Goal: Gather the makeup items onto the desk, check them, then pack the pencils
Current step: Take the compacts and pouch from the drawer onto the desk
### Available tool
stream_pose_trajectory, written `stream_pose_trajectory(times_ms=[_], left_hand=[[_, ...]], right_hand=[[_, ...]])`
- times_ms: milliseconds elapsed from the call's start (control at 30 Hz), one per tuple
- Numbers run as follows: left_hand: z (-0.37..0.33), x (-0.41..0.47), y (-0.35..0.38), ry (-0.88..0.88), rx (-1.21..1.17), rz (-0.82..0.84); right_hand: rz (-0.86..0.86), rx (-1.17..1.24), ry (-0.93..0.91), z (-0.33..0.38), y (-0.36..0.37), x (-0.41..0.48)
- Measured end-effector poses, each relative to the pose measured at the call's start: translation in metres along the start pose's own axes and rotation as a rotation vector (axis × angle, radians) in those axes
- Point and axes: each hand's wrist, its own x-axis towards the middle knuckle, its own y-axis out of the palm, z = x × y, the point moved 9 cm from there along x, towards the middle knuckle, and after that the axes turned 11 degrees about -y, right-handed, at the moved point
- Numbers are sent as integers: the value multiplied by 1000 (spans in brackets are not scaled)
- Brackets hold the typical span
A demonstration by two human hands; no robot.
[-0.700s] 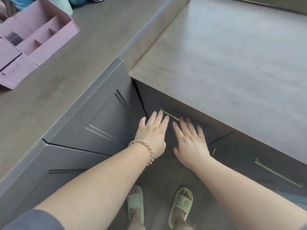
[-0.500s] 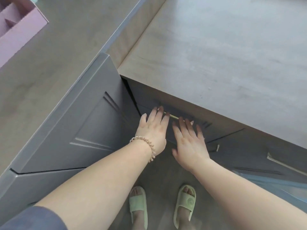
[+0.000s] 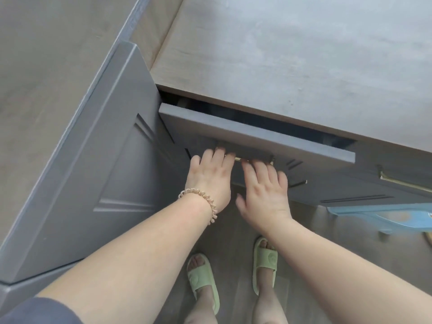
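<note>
A grey drawer (image 3: 257,136) under the wood-grain desk top (image 3: 292,54) stands pulled out a little, with a dark gap behind its front. My left hand (image 3: 209,178), a bead bracelet on its wrist, and my right hand (image 3: 265,190) sit side by side with the fingers hooked on the drawer's brass handle (image 3: 238,159). The fingertips are tucked under the front's edge. What is inside the drawer is hidden in shadow. No makeup items or pencils show.
A grey panelled cabinet (image 3: 112,164) juts out at the left, close to the drawer's left end. A second drawer with a brass handle (image 3: 404,183) lies to the right. A blue plastic stool (image 3: 383,216) stands on the floor at right. My feet in green slippers (image 3: 203,284) are below.
The drawer has slid out from shut to slightly open as both hands pulled its handle. The view has dropped closer, and the pink organiser at upper left has left the frame.
</note>
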Motion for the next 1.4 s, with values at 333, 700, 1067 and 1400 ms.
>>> stream_pose_trajectory(times_ms=[333, 700, 1067, 1400], left_hand=[[11, -41, -95, 166, -258, -337], [17, -63, -51, 157, 25, 78], [33, -146, -46, 160, -2, 201], [36, -105, -67, 110, -56, 136]], right_hand=[[-101, -34, 118, -22, -66, -15], [78, -77, 64, 9, -57, -60], [60, -104, -93, 58, -68, -129], [-79, -16, -137, 45, -95, -65]])
